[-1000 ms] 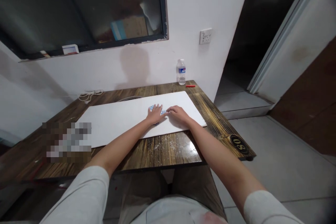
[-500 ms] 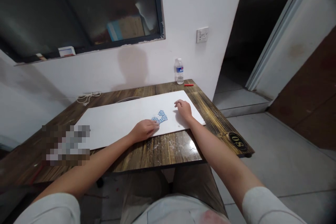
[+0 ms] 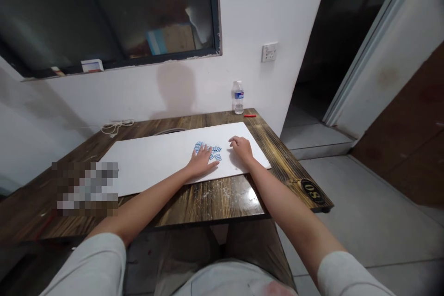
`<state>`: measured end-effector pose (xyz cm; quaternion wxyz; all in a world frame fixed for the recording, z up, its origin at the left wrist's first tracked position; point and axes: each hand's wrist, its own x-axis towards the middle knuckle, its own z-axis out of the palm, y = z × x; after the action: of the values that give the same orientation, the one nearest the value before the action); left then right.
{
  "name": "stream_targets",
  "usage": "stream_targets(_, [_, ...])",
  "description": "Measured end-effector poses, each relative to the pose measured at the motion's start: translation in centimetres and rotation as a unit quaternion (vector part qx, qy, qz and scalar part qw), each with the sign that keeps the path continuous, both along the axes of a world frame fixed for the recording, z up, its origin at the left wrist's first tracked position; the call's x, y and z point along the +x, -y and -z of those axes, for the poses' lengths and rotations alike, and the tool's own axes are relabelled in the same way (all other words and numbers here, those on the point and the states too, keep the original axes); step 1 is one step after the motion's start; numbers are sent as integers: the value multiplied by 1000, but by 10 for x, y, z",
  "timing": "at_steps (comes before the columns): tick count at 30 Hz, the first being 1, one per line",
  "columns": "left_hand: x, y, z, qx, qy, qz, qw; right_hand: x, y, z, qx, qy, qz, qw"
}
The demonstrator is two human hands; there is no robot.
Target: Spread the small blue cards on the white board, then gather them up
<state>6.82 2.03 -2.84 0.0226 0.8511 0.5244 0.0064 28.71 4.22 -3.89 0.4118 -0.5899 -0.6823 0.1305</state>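
Several small flat pieces with blue and white stripes (image 3: 218,157) lie in a loose cluster on a white board (image 3: 152,162). What they are made of I cannot make out. My left hand (image 3: 200,162) rests palm down over the near side of the cluster, fingers spread and thumb out, covering some pieces. To the right, my right hand (image 3: 242,149) sits on the board with its fingers loosely bent and apart. Nothing shows in it, and a gap separates it from the pieces.
The board lies on a dark wooden table (image 3: 222,199). Along the back stand a water bottle (image 3: 239,98) and a red pen-like stick (image 3: 249,115). A white cable (image 3: 117,126) is coiled at the back left. A blurred patch hides something at the left.
My left hand has moved forward and its fingers have spread over the pieces. The striped pieces, earlier in a curved arrangement, are now bunched and shifted left. My right hand has hardly moved.
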Motion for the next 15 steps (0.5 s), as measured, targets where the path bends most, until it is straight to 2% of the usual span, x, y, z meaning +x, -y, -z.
stream_targets(3, [22, -10, 1, 11, 15, 0, 1000, -1, 1, -1, 5, 24, -9, 1000])
stream_targets(6, [30, -7, 2, 45, 40, 53, 997, -2, 2, -2, 9, 47, -16, 999])
stream_targets(9, [24, 4, 1, 77, 70, 107, 989, -2, 2, -1, 8, 60, -13, 998])
stream_targets(11, [15, 12, 1, 87, 79, 119, 986, -2, 1, -1, 4, 62, -10, 998])
stream_targets(13, [4, 19, 2, 96, 76, 102, 987, -1, 1, -1, 2, 61, -8, 998])
stream_targets(15, [-6, 24, 3, 102, 69, 54, 991, -1, 1, -1, -1, 60, -6, 998])
